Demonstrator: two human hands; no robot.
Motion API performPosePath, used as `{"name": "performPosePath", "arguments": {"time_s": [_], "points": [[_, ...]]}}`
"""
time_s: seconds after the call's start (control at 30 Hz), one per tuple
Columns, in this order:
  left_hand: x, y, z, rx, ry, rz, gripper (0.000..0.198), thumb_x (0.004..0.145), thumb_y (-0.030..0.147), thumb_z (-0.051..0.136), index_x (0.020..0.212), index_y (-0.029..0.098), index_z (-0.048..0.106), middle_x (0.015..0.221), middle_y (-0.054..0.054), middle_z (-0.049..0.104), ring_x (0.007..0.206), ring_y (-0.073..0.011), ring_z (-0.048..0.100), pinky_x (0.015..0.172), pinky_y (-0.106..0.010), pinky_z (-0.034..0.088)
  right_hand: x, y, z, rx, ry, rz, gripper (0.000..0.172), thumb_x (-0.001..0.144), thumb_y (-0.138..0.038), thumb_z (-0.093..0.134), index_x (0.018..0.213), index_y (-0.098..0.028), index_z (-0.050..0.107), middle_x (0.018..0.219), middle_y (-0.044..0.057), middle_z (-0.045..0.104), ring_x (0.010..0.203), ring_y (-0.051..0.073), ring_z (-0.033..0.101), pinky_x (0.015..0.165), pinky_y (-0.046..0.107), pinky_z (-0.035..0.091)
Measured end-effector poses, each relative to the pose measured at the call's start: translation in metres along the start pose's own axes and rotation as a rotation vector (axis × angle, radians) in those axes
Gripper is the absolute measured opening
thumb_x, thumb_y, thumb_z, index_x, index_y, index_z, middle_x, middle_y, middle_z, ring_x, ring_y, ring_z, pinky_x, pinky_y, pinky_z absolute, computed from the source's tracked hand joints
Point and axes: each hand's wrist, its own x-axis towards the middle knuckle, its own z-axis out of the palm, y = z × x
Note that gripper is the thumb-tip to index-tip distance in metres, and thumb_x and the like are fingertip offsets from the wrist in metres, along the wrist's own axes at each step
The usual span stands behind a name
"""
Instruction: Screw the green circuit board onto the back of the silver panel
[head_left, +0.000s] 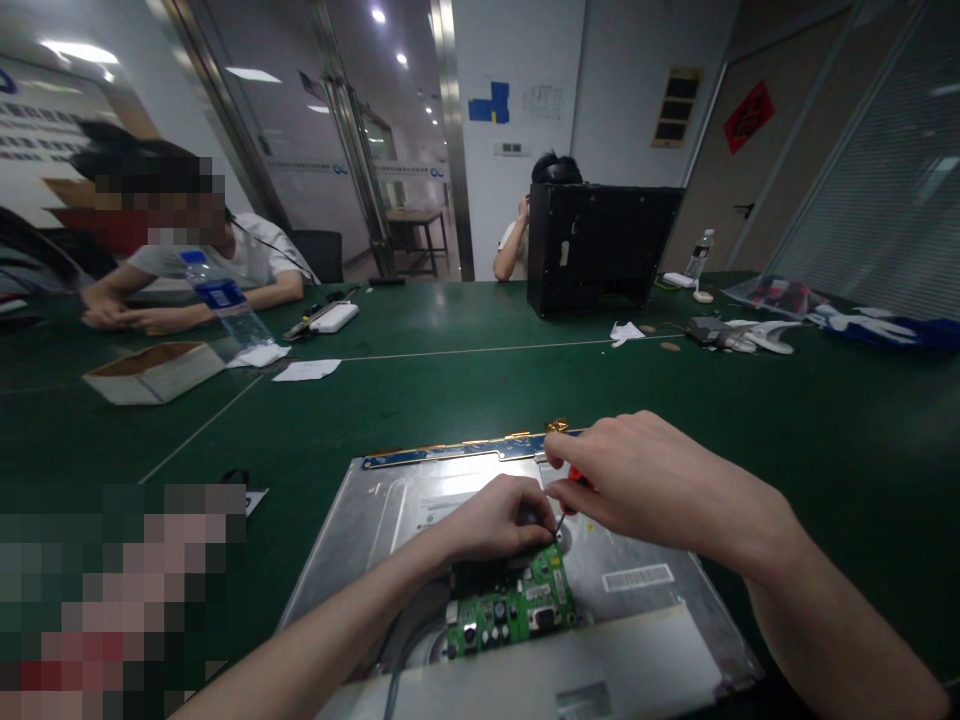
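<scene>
A flat metal monitor panel point(645, 600) lies back-up on the green table point(450, 390) right in front of me. A green circuit board point(517, 605) sits on its middle. My left hand point(495, 520) rests curled on the top edge of that board, pressing it. My right hand point(637, 475) grips a small red-handled screwdriver point(576, 482), its tip pointing down at the board's upper right corner. A blue strip with gold tabs point(450, 455) runs along the panel's far edge.
A black computer case point(600, 245) stands at the far side, with a person seated behind it. Another person leans on the table at the far left, near a water bottle point(225, 300), a cardboard box point(154, 370) and papers point(306, 370). Loose parts lie far right.
</scene>
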Motion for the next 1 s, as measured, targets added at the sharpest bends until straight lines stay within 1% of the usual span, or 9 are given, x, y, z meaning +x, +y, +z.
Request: {"name": "performPosePath", "arguments": {"time_s": [0.07,0.17,0.27,0.37,0.47,0.6,0.67,0.83,1.0], "points": [[0.0002,-0.0006,0.0002,0.008,0.004,-0.002,0.011,0.071,0.007,0.068,0.081,0.013,0.07,0.082,-0.002,0.071,0.076,-0.0178,0.063,0.071,-0.025,0.047,-0.002,-0.0003,-0.0012,0.04,-0.001,-0.025,0.007,0.087,-0.026,0.053,0.089,-0.02,0.055,0.076,0.002,0.067,0.06,0.017,0.058,0.049,0.028,0.021],[0.0001,-0.0001,0.0001,0.011,-0.002,-0.006,0.011,0.071,0.008,0.068,0.081,0.013,0.069,0.081,-0.002,0.07,0.075,-0.0175,0.062,0.069,-0.024,0.047,-0.0042,0.0,-0.0023,0.062,-0.01,-0.039,0.01,0.084,-0.023,0.055,0.093,-0.019,0.054,0.08,0.002,0.068,0.063,0.018,0.06,0.05,0.029,0.023],[-0.0003,0.0012,-0.0002,0.008,-0.003,-0.022,0.012,0.07,0.007,0.068,0.08,0.014,0.068,0.075,0.0,0.068,0.071,-0.016,0.061,0.066,-0.023,0.045,-0.0029,0.0006,-0.0017,0.028,-0.019,0.008,0.014,0.085,-0.032,0.058,0.094,-0.021,0.057,0.079,0.002,0.069,0.064,0.019,0.062,0.05,0.028,0.022],[-0.0004,0.002,-0.0003,-0.004,-0.007,-0.029,0.011,0.071,0.006,0.066,0.077,0.014,0.068,0.075,0.0,0.068,0.07,-0.0153,0.061,0.066,-0.023,0.046,0.0001,0.0008,-0.001,0.007,-0.025,0.035,0.017,0.087,-0.038,0.057,0.092,-0.022,0.059,0.078,0.002,0.07,0.064,0.019,0.063,0.05,0.028,0.022],[0.0001,0.0012,0.0,-0.011,-0.018,-0.019,0.013,0.071,0.005,0.065,0.079,0.014,0.069,0.078,0.0,0.07,0.072,-0.0159,0.062,0.067,-0.023,0.046,0.0005,0.0004,-0.0015,0.018,-0.02,0.014,0.013,0.09,-0.033,0.052,0.09,-0.022,0.059,0.077,0.002,0.069,0.063,0.018,0.062,0.05,0.028,0.023],[0.0007,-0.0006,0.0006,0.011,-0.005,-0.027,0.013,0.071,0.007,0.067,0.082,0.014,0.069,0.081,-0.001,0.071,0.074,-0.0168,0.062,0.069,-0.024,0.046,-0.0034,-0.0006,-0.0032,0.07,-0.011,-0.046,0.007,0.084,-0.022,0.054,0.09,-0.019,0.055,0.081,0.002,0.068,0.065,0.017,0.06,0.05,0.029,0.024],[0.0009,-0.0006,0.0004,0.016,-0.004,-0.019,0.012,0.072,0.008,0.068,0.082,0.014,0.069,0.081,-0.001,0.071,0.073,-0.0167,0.062,0.068,-0.023,0.046,-0.0044,-0.0008,-0.0037,0.073,-0.014,-0.045,0.009,0.083,-0.023,0.055,0.091,-0.019,0.054,0.08,0.002,0.068,0.064,0.018,0.059,0.05,0.029,0.023],[0.0005,0.002,-0.0004,0.012,-0.003,-0.019,0.012,0.07,0.006,0.068,0.079,0.014,0.068,0.076,0.0,0.068,0.071,-0.0159,0.061,0.066,-0.023,0.045,-0.0026,0.0005,-0.0026,0.01,-0.015,-0.003,0.013,0.085,-0.033,0.058,0.089,-0.02,0.057,0.074,0.003,0.068,0.061,0.018,0.059,0.05,0.029,0.02],[0.0002,0.0019,0.001,0.016,0.009,-0.034,0.012,0.071,0.008,0.068,0.081,0.014,0.068,0.079,0.0,0.07,0.075,-0.0167,0.063,0.069,-0.023,0.046,-0.0027,0.0018,-0.0027,0.076,-0.032,-0.061,0.004,0.086,-0.022,0.053,0.089,-0.02,0.054,0.079,0.002,0.067,0.064,0.017,0.058,0.05,0.028,0.025]]}}
